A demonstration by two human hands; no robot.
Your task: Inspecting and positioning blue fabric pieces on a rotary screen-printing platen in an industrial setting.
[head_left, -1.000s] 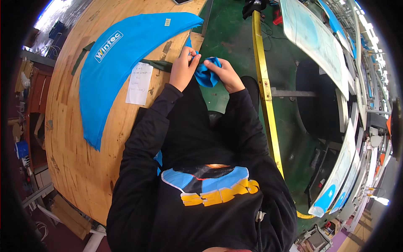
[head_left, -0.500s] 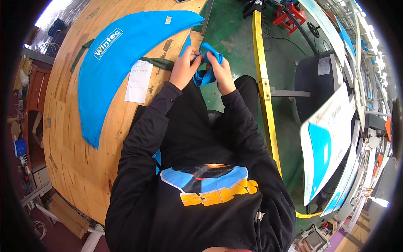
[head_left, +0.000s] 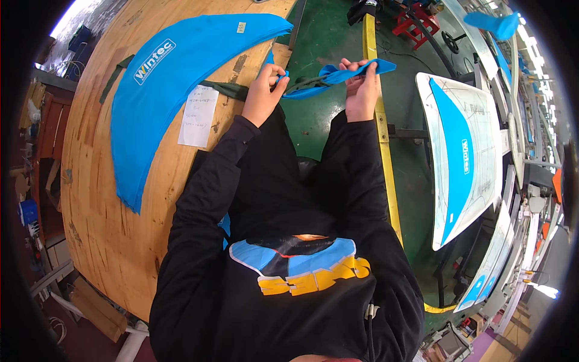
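A blue fabric strip [head_left: 309, 92] stretches between my hands beyond the table's right edge, with a dark green cloth band [head_left: 310, 82] running along it. My left hand [head_left: 263, 95] pinches the strip's near end between thumb and fingers. At the other end, my right hand [head_left: 362, 92] grips the strip between thumb and fingers, and a blue tip sticks out past them. Flat on the wooden table [head_left: 163, 241] lies a stack of curved blue fabric pieces [head_left: 163, 96] with a printed logo. Another green band [head_left: 227, 90] reaches from beneath the stack towards my left hand.
A handwritten paper slip [head_left: 198, 117] lies beside the stack. Right of my knees runs a yellow rail [head_left: 384, 151]. Beyond it stand white boards [head_left: 482, 139] carrying blue fabric panels [head_left: 456, 145]. A red stool [head_left: 416, 27] stands on the green floor at the far right.
My right hand has moved right, drawing the bunched blue strip out long; the green band along it now shows. My left hand stays nearly in place. The white boards at right have shifted.
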